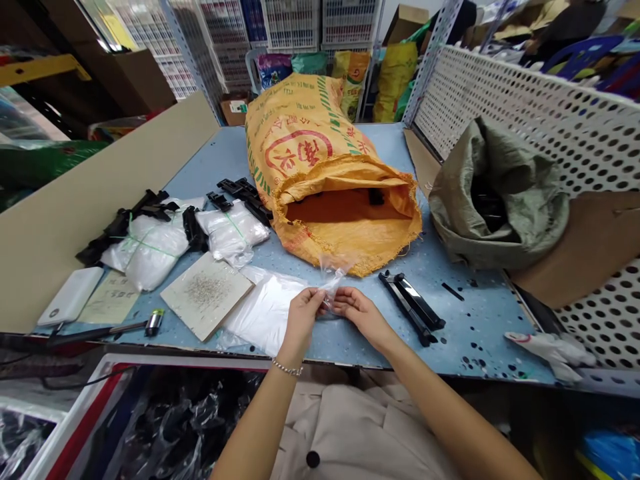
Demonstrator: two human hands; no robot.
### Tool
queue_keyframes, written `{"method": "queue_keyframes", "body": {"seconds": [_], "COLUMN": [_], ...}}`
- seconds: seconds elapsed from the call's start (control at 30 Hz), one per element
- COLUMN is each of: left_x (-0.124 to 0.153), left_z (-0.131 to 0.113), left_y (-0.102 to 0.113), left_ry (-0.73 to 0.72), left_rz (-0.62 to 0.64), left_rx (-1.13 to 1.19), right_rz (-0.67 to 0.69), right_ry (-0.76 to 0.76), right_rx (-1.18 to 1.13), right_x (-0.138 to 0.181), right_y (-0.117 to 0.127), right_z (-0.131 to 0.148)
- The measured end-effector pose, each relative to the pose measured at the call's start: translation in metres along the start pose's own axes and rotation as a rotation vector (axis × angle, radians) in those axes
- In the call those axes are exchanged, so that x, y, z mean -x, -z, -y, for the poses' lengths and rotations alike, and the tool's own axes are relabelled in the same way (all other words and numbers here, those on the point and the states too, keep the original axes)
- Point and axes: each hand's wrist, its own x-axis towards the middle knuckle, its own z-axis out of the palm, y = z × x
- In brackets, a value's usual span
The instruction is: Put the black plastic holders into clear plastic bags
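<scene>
My left hand (303,308) and my right hand (356,308) meet over the near edge of the blue table (465,313). Both pinch a small clear plastic bag (334,279) whose top sticks up between them. A stack of flat clear bags (265,308) lies just left of my left hand. Right of my right hand lie two long black plastic parts (413,305). Behind the hands a big orange woven sack (325,170) lies on its side with its mouth open toward me.
A grey-green sack (495,193) holding black parts sits at the right by a white perforated panel (550,127). At the left lie white bundles (150,247) with black parts, a tile (206,293), a white power bank (71,295) and a lighter (155,321). White gloves (550,350) lie at the near right.
</scene>
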Motion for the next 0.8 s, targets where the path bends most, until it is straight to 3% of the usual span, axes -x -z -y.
{"method": "queue_keyframes", "body": {"seconds": [0.13,0.27,0.43,0.5,0.6,0.7,0.8], "left_x": [0.003,0.007,0.014,0.017,0.019,0.02,0.021], "left_z": [-0.006,-0.008,-0.005,-0.002,0.001,0.002,0.002], "left_y": [-0.003,-0.005,-0.008,-0.008,-0.007,-0.007,-0.01], "left_ry": [0.042,0.071,0.048,0.044,0.113,0.181,0.157], "left_rz": [-0.011,-0.014,0.042,0.061,0.07,0.102,0.074], "left_rx": [0.113,0.196,0.113,0.065,0.21,0.426,0.45], "right_rz": [0.034,-0.032,-0.18,-0.186,-0.138,-0.124,-0.116], "right_ry": [0.081,0.13,0.117,0.089,0.039,0.125,0.229], "right_rx": [0.232,0.402,0.261,0.171,0.073,0.171,0.326], "right_x": [0.006,0.004,0.0,0.0,0.002,0.002,0.003], "right_y": [-0.008,-0.009,-0.009,-0.01,-0.009,-0.009,-0.009], "right_z": [0.004,0.003,0.004,0.006,0.008,0.006,0.005]}}
